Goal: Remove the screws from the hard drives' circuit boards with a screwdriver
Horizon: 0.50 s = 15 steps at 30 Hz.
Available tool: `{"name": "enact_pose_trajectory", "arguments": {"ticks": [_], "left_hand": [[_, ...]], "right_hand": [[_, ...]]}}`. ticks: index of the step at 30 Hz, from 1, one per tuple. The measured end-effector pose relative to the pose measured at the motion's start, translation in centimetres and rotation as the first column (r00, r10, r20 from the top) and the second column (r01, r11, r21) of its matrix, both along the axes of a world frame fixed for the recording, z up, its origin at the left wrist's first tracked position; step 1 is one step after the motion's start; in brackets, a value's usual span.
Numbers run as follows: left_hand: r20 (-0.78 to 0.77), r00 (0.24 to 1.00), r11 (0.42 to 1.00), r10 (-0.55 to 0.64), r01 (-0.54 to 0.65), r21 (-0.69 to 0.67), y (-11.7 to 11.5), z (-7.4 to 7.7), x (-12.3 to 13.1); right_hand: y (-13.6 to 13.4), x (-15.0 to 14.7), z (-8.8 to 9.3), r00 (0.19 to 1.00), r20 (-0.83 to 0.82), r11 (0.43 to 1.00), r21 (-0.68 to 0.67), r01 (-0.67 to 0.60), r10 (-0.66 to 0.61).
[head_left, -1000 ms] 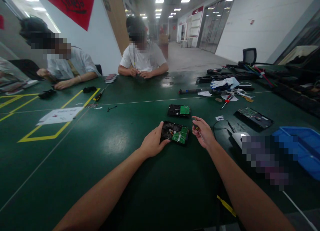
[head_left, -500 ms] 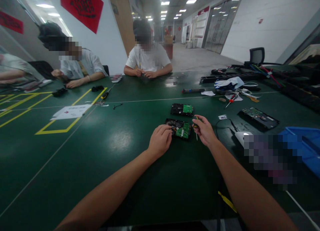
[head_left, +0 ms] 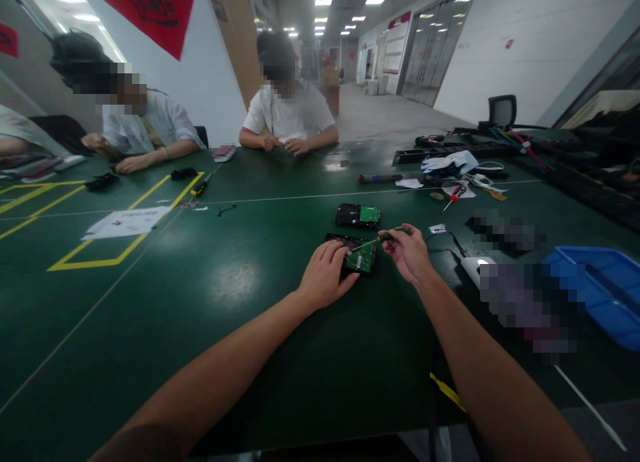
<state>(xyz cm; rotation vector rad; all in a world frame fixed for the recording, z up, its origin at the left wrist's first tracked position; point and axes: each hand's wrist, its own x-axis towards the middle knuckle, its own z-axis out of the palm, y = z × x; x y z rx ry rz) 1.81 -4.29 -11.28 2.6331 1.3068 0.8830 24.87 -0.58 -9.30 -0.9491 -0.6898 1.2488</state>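
The nearer hard drive (head_left: 364, 259) is laid flat on the desk (head_left: 230, 362), its long axis running left to right. Its left end is held by the left hand (head_left: 327, 275), fingers over the top. By the right hand (head_left: 406, 252), raised just rightward, 1 screwdriver (head_left: 385, 237) is gripped, shaft slanted down-left over the drive; tip contact cannot be told.
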Motion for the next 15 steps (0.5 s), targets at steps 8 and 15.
{"name": "enact_pose_trajectory", "arguments": {"ticks": [8,15], "left_hand": [[0.093,0.995,0.996,0.038,-0.03,-0.087,1.1,-0.2,0.3],[0.032,0.995,0.993,0.095,-0.093,-0.067,1.2,-0.4,-1.6]], "right_hand": [[0.7,1.0,-0.8,0.993,-0.022,0.992,0.042,0.12,-0.119],[0.7,1.2,-0.9,0.984,0.041,0.985,0.024,0.17,-0.171]]}}
